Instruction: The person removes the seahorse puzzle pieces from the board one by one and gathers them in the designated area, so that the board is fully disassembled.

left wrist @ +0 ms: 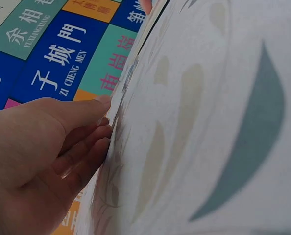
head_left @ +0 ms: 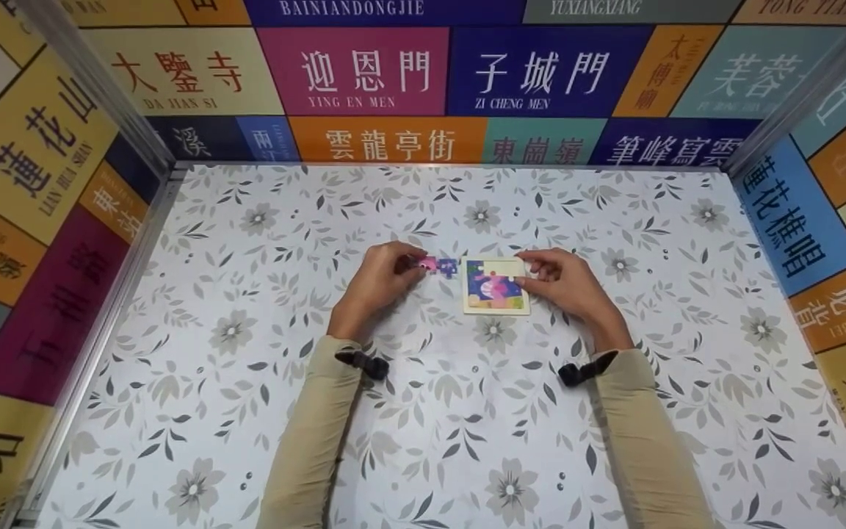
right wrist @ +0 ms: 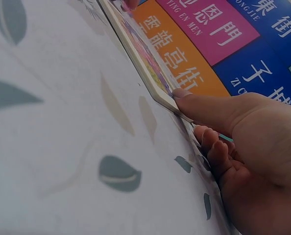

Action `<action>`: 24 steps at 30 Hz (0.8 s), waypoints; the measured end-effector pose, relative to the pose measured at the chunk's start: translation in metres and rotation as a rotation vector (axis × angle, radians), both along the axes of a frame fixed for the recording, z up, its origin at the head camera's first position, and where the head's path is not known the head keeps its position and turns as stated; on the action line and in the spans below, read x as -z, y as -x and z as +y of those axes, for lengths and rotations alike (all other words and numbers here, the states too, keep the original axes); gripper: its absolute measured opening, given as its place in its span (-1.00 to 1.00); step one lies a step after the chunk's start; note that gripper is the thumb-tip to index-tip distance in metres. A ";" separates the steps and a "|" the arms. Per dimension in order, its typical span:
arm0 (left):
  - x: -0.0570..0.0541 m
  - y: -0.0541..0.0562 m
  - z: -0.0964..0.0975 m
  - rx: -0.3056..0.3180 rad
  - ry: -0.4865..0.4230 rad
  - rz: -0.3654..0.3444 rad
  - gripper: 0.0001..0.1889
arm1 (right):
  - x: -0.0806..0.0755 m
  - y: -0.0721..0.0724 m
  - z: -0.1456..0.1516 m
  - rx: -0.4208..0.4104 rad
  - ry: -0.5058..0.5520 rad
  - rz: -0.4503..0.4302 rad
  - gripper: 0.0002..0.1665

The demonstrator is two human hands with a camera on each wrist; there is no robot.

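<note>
My left hand (head_left: 381, 273) is at a pink puzzle piece (head_left: 430, 264), its left end pinched between thumb and index fingertips. Touching that piece on the right is a blue-purple puzzle piece (head_left: 448, 267). A square cream-framed puzzle board (head_left: 496, 311) lies just right of them, with a pink and blue picture and bare cream backing at its upper right. With my right hand (head_left: 568, 283) I grip the board's right edge; in the right wrist view the thumb (right wrist: 209, 108) lies on the board's rim (right wrist: 153, 88). In the left wrist view both pieces are hidden.
A white tabletop (head_left: 423, 441) printed with grey flowers and leaves spreads under everything. Coloured panels with large characters (head_left: 364, 73) wall in the back and both sides. Black wrist cameras (head_left: 366, 364) are strapped at both sleeve cuffs.
</note>
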State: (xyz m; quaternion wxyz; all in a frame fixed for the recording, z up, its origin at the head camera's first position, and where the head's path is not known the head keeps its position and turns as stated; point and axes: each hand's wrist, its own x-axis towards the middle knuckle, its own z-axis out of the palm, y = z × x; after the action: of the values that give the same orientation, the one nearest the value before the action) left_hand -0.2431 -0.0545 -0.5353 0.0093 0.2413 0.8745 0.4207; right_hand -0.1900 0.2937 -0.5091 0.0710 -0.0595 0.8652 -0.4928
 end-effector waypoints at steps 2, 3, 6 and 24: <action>0.000 0.000 0.000 -0.002 -0.002 -0.004 -0.69 | 0.000 0.000 0.000 -0.002 0.002 0.001 -0.42; 0.000 0.000 0.000 -0.001 -0.002 -0.003 -0.69 | 0.000 0.000 0.000 -0.002 0.004 0.003 -0.42; 0.000 0.001 0.000 0.008 0.004 0.012 -0.70 | 0.000 -0.001 0.000 -0.003 0.019 0.003 -0.43; 0.003 0.000 0.001 0.004 0.024 0.041 -0.74 | -0.003 -0.003 -0.001 -0.003 0.006 0.015 -0.44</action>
State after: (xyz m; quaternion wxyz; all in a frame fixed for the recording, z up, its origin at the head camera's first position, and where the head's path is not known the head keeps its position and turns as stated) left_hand -0.2435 -0.0535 -0.5387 -0.0049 0.2517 0.8788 0.4053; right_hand -0.1872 0.2923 -0.5058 0.0650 -0.0648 0.8642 -0.4947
